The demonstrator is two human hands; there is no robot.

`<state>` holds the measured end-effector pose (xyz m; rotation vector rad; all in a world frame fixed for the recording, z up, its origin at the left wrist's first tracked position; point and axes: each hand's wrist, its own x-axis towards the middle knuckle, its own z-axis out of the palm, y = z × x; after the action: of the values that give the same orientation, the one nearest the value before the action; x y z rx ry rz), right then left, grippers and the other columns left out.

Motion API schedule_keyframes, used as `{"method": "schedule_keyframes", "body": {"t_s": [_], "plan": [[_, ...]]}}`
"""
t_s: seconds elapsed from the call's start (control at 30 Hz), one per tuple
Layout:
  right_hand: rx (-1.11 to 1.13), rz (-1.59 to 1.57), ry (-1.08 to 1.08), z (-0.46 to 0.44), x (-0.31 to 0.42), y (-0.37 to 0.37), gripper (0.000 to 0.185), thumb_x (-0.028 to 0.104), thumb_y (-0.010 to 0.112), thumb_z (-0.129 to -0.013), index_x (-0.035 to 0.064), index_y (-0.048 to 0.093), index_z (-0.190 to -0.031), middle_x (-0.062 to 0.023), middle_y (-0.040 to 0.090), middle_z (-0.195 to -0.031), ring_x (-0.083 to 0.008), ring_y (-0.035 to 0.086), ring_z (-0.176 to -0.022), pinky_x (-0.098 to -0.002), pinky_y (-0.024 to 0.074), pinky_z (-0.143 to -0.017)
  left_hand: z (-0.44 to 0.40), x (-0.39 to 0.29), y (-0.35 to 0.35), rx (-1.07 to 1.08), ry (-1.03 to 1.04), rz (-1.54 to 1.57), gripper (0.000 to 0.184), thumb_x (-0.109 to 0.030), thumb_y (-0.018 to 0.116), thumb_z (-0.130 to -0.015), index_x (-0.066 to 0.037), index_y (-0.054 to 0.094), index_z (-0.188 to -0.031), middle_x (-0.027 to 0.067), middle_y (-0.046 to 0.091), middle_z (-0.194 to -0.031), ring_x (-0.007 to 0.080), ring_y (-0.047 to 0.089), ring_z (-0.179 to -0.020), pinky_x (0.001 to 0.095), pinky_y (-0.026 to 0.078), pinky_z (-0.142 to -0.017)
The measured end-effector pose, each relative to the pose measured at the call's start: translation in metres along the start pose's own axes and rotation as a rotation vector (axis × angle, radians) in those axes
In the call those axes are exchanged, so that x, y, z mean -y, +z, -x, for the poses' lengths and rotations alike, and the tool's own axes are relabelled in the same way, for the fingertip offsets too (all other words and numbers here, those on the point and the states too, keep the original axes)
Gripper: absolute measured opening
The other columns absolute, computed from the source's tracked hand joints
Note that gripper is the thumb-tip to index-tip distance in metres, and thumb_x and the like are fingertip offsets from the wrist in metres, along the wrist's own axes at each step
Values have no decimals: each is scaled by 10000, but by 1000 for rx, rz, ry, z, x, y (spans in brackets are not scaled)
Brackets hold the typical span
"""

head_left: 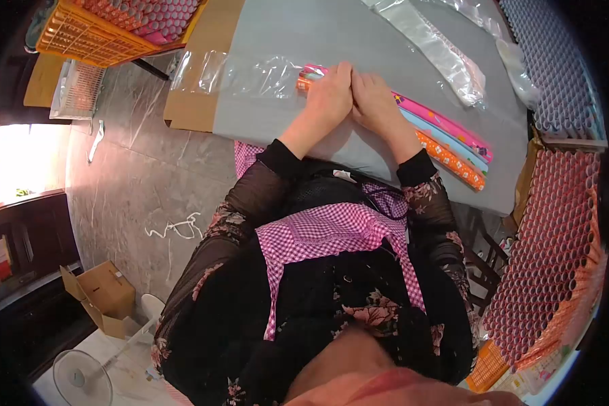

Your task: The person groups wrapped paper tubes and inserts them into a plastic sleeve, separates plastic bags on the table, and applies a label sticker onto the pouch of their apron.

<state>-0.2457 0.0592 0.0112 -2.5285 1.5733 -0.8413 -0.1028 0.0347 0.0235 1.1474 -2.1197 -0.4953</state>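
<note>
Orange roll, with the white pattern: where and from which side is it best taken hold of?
Probably grip the orange roll near its uncovered right end, from above and the person's side. It is slim and straight; the right hand covers it farther left, and the blue roll lies along its far side.

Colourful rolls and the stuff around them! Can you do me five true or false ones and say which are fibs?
1. The blue roll lies between the pink roll and the orange roll. True.
2. The apron is plain green. False: it is pink-and-white checked.
3. The left hand and right hand are close together. True.
4. The cardboard box is shut. False: it is open.
5. The orange roll is plain. False: it has a white pattern.
</note>
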Motion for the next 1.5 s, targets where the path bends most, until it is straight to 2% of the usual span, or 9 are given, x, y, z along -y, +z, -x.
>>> {"method": "schedule_keyframes", "body": {"t_s": [0.17, 0.23, 0.5, 0.57, 0.7, 0.97, 1.17, 1.27, 1.5], "plan": [[78, 9, 69, 1, 3, -4, 569, 136, 651, -755, -57, 458, -1255, -238, 590, -1077, -385, 559, -1010, -440, 452, -901, 6, -3, -4, 26, 48, -30, 263, -36, 513, -856, -37, 507, -1119, 211, 625, -991, 409, 621, -871, 493, 500, -714], [58, -2, 69, 3, 4, -9, 615, 172, 684, -741, -46, 454, -1268, -240, 587, -1095, -389, 558, -1021, -441, 452, -899, 4, -4, -6, -17, 115, -113, 112, -55, 503, -840, -11, 475, -940, 212, 605, -889, 389, 629, -798, 455, 515, -625], [125, 26, 92, 52, -13, -61, 851, 358, 794, -662, -33, 427, -1323, -224, 576, -1182, -400, 543, -1081, -461, 431, -931, 7, 0, -7, -38, 181, -174, 118, -29, 505, -826, -13, 473, -939, 183, 596, -862, 358, 637, -801, 431, 521, -629], [233, 67, 252, 73, -21, -85, 888, 384, 799, -645, -40, 429, -1331, -228, 560, -1215, -406, 523, -1121, -462, 402, -977, 7, 0, -7, -48, 180, -168, 120, -22, 503, -823, -15, 474, -939, 180, 596, -861, 356, 638, -804, 429, 521, -632], [201, 198, 231, 121, -45, -104, 906, 374, 792, -643, -44, 413, -1352, -236, 529, -1248, -409, 493, -1161, -460, 377, -1008, 8, -2, -2, -38, 180, -181, 124, -13, 498, -821, -9, 478, -944, 186, 594, -879, 349, 639, -794, 420, 526, -629], [202, 103, 302, 131, -40, -107, 825, 265, 770, -659, -41, 420, -1341, -220, 510, -1263, -393, 467, -1162, -454, 390, -1008, 4, -8, 2, -70, 188, -258, 158, -20, 546, -797, 26, 505, -942, 214, 567, -899, 357, 639, -758, 402, 552, -609], [178, 95, 304, 134, -37, -107, 807, 232, 779, -651, -29, 430, -1331, -217, 517, -1239, -388, 476, -1149, -452, 399, -996, -1, -6, -3, 19, 193, -412, 114, -39, 590, -768, 15, 592, -868, 194, 566, -888, 292, 650, -741, 370, 571, -603], [178, 95, 303, 133, -36, -107, 798, 226, 781, -648, -27, 435, -1321, -218, 521, -1227, -387, 483, -1133, -455, 404, -987, -3, -10, -3, 38, 91, -446, 82, -58, 597, -761, -11, 617, -825, 172, 578, -870, 252, 651, -746, 348, 572, -596], [208, 57, 331, 130, -30, -102, 765, 244, 784, -651, -18, 449, -1287, -221, 536, -1167, -400, 495, -1078, -463, 416, -948, -5, -14, 5, 89, 224, -449, 96, -68, 590, -765, -24, 608, -848, 167, 584, -880, 256, 661, -717, 355, 545, -542]]}}
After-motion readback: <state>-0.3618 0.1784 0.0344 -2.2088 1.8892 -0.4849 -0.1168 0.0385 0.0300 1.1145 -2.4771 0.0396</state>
